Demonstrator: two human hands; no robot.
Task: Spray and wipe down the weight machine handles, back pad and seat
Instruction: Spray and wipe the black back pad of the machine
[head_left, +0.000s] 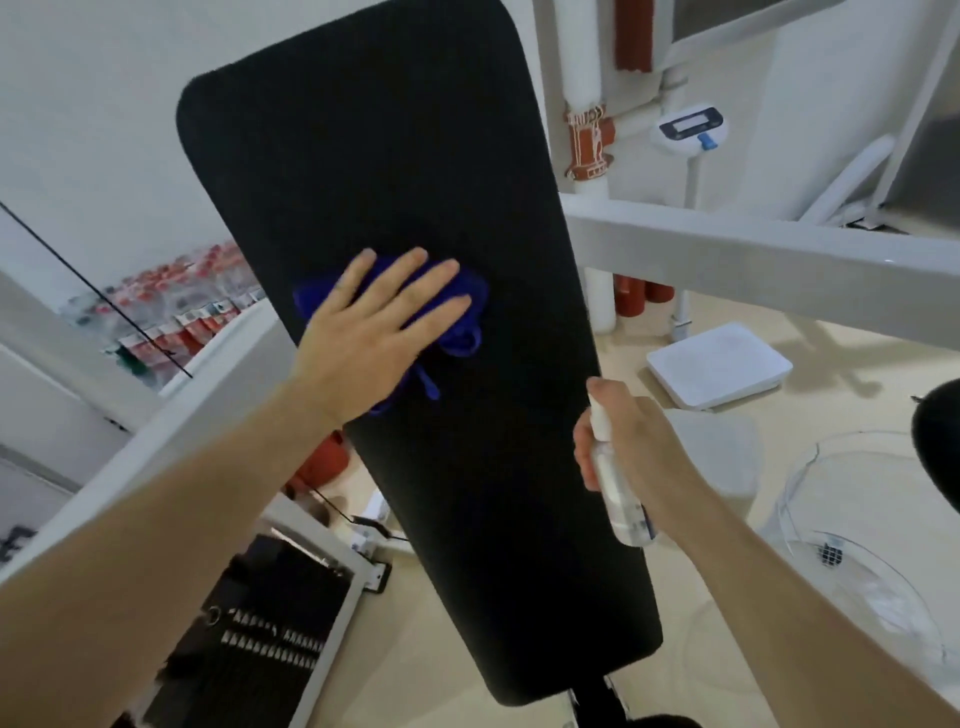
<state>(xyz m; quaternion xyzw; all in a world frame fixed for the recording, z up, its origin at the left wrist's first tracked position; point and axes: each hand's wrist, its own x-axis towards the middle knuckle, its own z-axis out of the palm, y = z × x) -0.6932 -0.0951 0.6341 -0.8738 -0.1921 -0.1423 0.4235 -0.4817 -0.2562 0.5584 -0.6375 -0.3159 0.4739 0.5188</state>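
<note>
Lower right of frame: right hand (631, 441), fingers wrapped around a clear spray bottle (618, 483), just beside the pad's right edge. Centre: left hand (374, 332), fingers spread flat, pressing a blue cloth (457, 317) onto the black back pad (415, 156). Right, farther: white scale (719, 364) on the floor.

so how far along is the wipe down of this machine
In hand: the left hand presses a blue cloth flat on the middle of the black back pad, while the right hand holds the spray bottle beside the pad's edge. Nothing visibly finished. Handles and seat are out of view, so presumably left.
</note>
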